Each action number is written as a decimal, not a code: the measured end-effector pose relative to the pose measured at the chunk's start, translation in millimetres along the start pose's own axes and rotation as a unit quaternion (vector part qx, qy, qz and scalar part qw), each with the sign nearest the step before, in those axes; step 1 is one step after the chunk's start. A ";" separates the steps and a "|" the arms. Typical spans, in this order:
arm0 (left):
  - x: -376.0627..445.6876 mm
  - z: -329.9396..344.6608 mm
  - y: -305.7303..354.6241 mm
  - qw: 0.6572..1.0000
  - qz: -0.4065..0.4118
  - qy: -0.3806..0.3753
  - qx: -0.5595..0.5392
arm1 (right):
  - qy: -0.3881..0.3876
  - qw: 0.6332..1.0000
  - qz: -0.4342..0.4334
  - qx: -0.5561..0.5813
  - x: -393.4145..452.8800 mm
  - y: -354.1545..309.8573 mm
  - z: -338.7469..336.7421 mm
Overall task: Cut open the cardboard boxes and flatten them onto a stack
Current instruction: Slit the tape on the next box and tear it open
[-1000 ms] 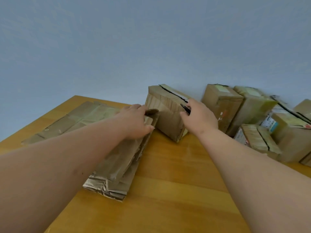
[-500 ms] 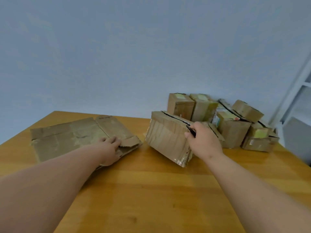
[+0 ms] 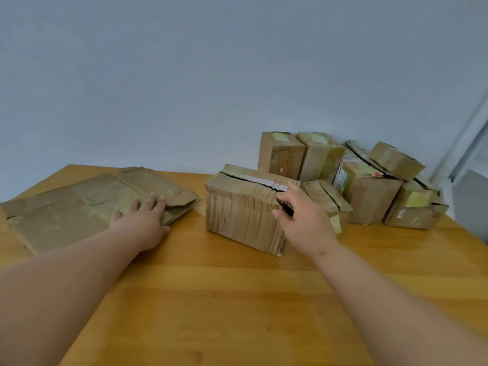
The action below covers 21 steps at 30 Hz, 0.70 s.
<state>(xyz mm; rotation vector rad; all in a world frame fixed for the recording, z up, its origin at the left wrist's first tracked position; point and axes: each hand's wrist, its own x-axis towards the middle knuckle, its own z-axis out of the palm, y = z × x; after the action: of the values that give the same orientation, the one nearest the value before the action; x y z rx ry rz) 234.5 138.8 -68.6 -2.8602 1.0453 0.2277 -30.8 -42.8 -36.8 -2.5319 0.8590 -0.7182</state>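
Set upright now, the crumpled box (image 3: pixel 244 210) shows a slit top; right hand (image 3: pixel 303 220) grips a dark cutter (image 3: pixel 287 208) against it, left hand (image 3: pixel 144 220) lies flat on the flattened stack (image 3: pixel 79 204).

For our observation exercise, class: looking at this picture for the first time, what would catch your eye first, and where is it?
First, the creased cardboard box standing mid-table, its top seam slit open, with the right hand at its right end gripping a dark cutter. To the left, the left hand lies flat on the flattened cardboard stack. At the back right, a pile of unopened boxes sits against the wall.
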 end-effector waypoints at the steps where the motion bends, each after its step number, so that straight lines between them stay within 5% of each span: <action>1: 1.3 -2.7 1.4 1.000 0.001 0.014 -0.002 | -0.005 1.000 0.000 0.005 0.1 0.1 -1.5; 8: -27.6 -36.9 21.2 0.990 0.054 0.123 -0.033 | -0.056 0.998 -0.017 0.031 -12.2 -11.3 -20.3; 12: -61.0 -56.8 30.6 0.951 0.118 0.018 -0.287 | -0.083 0.996 -0.002 0.035 -31.9 -21.1 -32.0; 21: -132.1 -49.1 38.9 0.899 0.138 -0.031 -0.415 | -0.097 0.991 0.023 0.088 -81.6 -29.8 -59.0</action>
<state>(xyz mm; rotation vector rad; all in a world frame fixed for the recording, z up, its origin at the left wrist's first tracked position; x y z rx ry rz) 115.0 186.2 1.0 -3.3279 1.6634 1.0051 -106.8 21.3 -3.1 -2.3688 0.7510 -0.5002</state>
